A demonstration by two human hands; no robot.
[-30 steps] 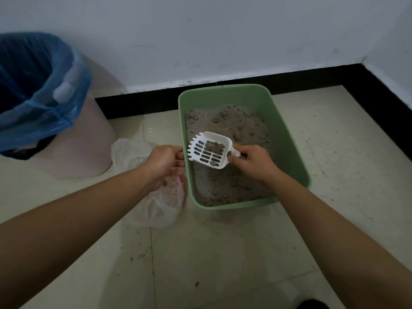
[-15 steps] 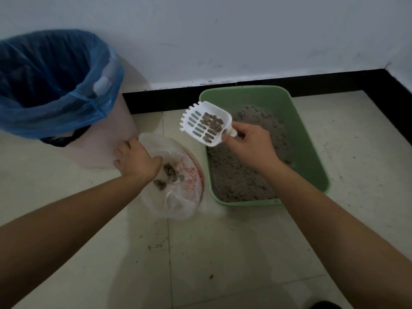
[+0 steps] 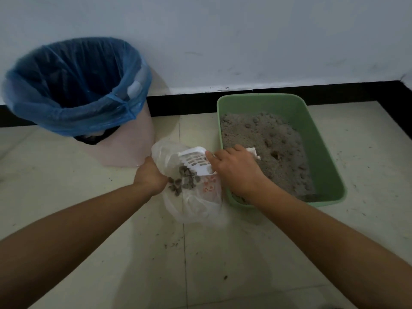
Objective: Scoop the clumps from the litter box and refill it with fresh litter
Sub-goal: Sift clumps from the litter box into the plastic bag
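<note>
The right hand [image 3: 236,172] hides most of the scoop [image 3: 196,161] handle; the red print on the bag [image 3: 196,206] is too blurred to read.

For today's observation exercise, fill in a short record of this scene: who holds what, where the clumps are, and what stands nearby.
left hand: holds the plastic bag open
right hand: grips the white scoop, tipped into the bag
clumps: lying inside the bag
litter box: green, right of the bag, holds grey litter
bin: pink, blue liner, left of the bag by the wall
</note>
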